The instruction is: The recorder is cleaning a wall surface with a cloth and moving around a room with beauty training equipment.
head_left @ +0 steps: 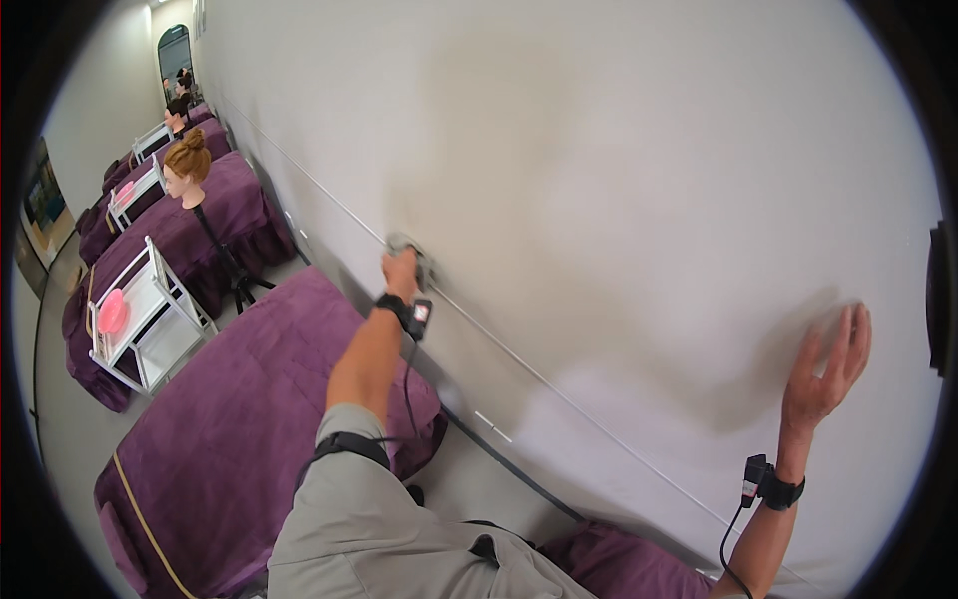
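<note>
My left hand (400, 271) grips a bunched grey cloth (425, 271) against the pale wall (636, 172). The cloth lies across a thin white trim strip (516, 358) that runs slantwise along the wall. Farther right, my right hand (819, 382) holds nothing and has its fingers apart. It is raised close to the wall, its shadow falling beside it; whether the fingertips touch the surface I cannot tell. Black bands with small cabled devices are strapped around both wrists.
A bed with a purple cover (224, 419) stands beside my left arm, another purple cover (621, 561) at the bottom. At left are a white trolley (161, 299) with a pink bowl (112, 311) and a mannequin head (187, 168) on a tripod (239, 278). More beds stand beyond.
</note>
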### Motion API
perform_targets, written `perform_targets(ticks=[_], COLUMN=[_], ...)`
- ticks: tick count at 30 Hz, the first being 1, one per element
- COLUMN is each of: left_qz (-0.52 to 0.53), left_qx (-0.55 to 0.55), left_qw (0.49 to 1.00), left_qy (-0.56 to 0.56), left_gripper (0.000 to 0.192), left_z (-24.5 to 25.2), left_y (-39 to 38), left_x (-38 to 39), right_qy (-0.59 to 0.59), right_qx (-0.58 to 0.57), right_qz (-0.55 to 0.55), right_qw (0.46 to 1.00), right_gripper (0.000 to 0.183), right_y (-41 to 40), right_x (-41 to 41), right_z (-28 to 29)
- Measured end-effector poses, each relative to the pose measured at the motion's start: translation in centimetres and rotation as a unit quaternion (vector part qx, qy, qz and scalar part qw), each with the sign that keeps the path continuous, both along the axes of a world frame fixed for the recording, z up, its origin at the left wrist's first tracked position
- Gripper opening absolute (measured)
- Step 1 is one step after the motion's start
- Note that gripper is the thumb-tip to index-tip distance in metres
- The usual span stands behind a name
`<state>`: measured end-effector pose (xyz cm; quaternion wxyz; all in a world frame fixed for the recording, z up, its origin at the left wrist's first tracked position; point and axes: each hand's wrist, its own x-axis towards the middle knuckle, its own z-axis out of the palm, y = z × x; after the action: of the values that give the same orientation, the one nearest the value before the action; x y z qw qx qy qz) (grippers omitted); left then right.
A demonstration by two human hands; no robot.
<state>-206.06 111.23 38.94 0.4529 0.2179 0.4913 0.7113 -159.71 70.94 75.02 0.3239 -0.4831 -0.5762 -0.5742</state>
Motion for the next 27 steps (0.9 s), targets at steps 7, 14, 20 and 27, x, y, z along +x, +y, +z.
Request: perform_targets(ticks=[7, 14, 20, 27], left_qz=[0.128, 0.149, -0.024, -0.058], left_qx=[0.119, 0.452, 0.575, 0.448], left_qw=[0.946, 0.735, 0.603, 0.741], left_qy=[0.274, 0.484, 0.552, 0.497], left_gripper=[0.059, 0.065, 0.045, 0.051], left_z=[18.5, 22.4, 11.4, 10.7], left_y=[3.1, -10.5, -21.5, -13.4], left_x=[-3.8, 9.8, 17.5, 8.3], right_qy=[-0.073, -0.071, -0.062, -0.055], right_qx=[0.036, 0.020, 0.021, 0.022], right_qz=[-0.040, -0.075, -0.078, -0.111], right_qw=[0.996, 0.994, 0.995, 0.992], right_gripper=[0.042, 0.036, 0.036, 0.038], right_y=[2.4, 1.5, 1.8, 1.3], right_x=[1.3, 2.4, 2.9, 3.4], right_z=[-1.2, -1.2, -2.0, -2.2])
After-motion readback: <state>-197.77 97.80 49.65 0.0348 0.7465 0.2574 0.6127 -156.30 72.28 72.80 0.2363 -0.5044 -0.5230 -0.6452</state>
